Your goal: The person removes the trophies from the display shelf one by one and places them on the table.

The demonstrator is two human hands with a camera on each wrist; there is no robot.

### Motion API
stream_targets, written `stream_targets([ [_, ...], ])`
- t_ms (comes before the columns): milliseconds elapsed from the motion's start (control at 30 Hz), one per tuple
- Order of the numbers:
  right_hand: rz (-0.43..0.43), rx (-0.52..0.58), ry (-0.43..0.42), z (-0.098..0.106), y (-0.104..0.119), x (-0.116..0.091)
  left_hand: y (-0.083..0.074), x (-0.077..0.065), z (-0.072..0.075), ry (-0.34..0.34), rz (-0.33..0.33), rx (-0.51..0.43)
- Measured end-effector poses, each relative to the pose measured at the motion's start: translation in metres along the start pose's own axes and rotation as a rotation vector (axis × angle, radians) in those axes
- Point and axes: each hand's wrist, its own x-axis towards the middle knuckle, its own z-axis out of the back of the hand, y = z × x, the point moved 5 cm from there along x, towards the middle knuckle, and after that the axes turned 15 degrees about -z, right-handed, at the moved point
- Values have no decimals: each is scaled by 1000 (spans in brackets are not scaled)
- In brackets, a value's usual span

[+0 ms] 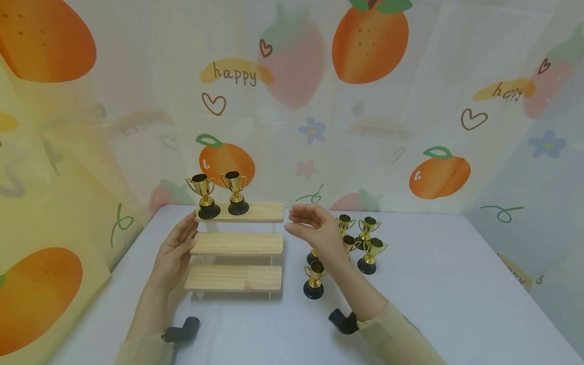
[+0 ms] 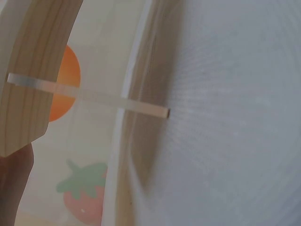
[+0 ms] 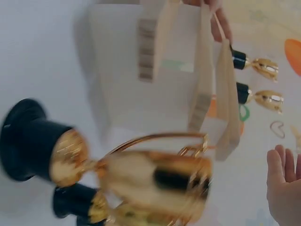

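A wooden three-tier display stand stands left of centre on the table. On its top tier are two small gold trophy cups with black bases, one at the left end and another beside it. My left hand touches the stand's left side by the top and middle tiers; in the left wrist view a finger lies against a board's end. Just past the top tier's right end hovers my right hand, fingers extended and slightly bent, holding nothing. Its forearm passes over several more trophy cups, partly hiding them.
Several trophy cups stand right of the stand, the nearest a front cup and the rightmost one a cup. A white cloth covers the table. Behind hangs a fruit-printed curtain. In the right wrist view a trophy cup looms close.
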Motion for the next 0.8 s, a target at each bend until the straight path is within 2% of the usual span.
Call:
stream_targets([
  [233, -4, -11, 17, -25, 15, 15, -1, 1, -1, 10, -12, -17],
  [433, -7, 39, 28, -42, 21, 24, 0, 2, -2, 3, -24, -30],
  [800, 20, 21, -35, -63, 27, 54, 1, 1, -1, -13, -36, -32],
])
